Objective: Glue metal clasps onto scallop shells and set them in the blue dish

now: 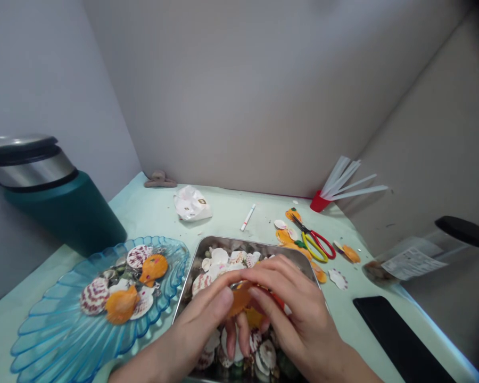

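My left hand [207,311] and my right hand [299,300] meet over the metal tray [203,242]. Between them is an orange scallop shell [239,300], with the fingers of both hands closed around it and partly hiding it. A small bit of red and another yellow-orange patch show beside the right fingers; what they belong to is unclear. Beneath the hands, the tray holds many white and brown-patterned seashells [217,257].
At left stand a blue shell-shaped dish [43,338] with shells and a green bottle [64,213]. Scissors [315,239], a marker [248,217], crumpled paper [191,203], a red cup of white sticks [320,201], a clear jar [415,255] and a black flat object [395,335] lie around the tray.
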The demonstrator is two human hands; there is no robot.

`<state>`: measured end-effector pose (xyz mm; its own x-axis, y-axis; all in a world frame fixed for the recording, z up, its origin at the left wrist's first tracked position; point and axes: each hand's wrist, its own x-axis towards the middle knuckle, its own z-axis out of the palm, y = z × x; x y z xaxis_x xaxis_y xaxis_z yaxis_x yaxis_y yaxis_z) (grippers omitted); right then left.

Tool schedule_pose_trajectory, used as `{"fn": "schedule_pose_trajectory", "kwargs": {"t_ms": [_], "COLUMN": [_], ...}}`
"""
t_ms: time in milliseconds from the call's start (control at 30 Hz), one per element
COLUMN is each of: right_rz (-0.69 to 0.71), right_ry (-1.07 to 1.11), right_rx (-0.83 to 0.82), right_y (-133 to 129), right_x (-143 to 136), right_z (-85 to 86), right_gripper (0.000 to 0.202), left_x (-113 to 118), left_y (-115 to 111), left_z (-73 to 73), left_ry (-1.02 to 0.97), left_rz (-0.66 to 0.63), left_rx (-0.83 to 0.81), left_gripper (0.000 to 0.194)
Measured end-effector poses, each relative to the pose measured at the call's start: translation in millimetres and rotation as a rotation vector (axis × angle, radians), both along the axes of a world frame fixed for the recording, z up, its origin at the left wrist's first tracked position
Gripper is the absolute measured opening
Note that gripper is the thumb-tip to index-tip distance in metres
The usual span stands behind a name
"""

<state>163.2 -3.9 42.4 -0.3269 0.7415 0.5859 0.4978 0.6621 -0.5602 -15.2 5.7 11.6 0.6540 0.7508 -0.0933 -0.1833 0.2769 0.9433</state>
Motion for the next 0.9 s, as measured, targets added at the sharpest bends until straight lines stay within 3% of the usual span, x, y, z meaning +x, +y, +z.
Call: {"fn": "schedule_pose_trajectory", "kwargs": {"t_ms": [100, 233, 333, 433, 533, 700, 900], "right_rz": [-0.054, -0.171, -0.156, -0.075, -0.021, -0.042, -0.064], "right_ry": [-0.021, 0.025, 0.097, 0.179, 0.279, 0.292, 0.171], "right_rx": [-0.015, -0.113, -0.361, -0.646, -0.800, -0.813, -0.721], "right_y": [1.2, 2.9, 2.5, 1.0, -0.1, -0.5, -1.4], "right_x": [4.2, 8.4, 7.4, 3.8, 0.2, -3.1, -3.0], "right_z": [-1.0, 2.4, 6.7, 9.2, 8.3, 3.0, 4.2], "right_gripper": [0.032, 0.021, 0.016, 0.028, 0.027, 0.015, 0.015], "left_x": [1.1, 4.7, 6.8, 6.8, 5.9, 5.3, 4.9], "left_y": [1.2, 3.2, 2.7, 0.9, -0.5, -1.6, -1.3], "left_z": [-4.1, -4.3, -4.9, -9.2, -15.1, -17.2, -11.2], "left_ry": [-0.011, 0.044, 0.123, 0.256, 0.397, 0.485, 0.467], "left_rz": [0.066, 0.290, 0.406, 0.484, 0.507, 0.497, 0.428], "left_rx": [0.042, 0.112, 0.159, 0.266, 0.409, 0.570, 0.447], "left_gripper": [0.052, 0.045, 0.048, 0.057, 0.063, 0.064, 0.048]}}
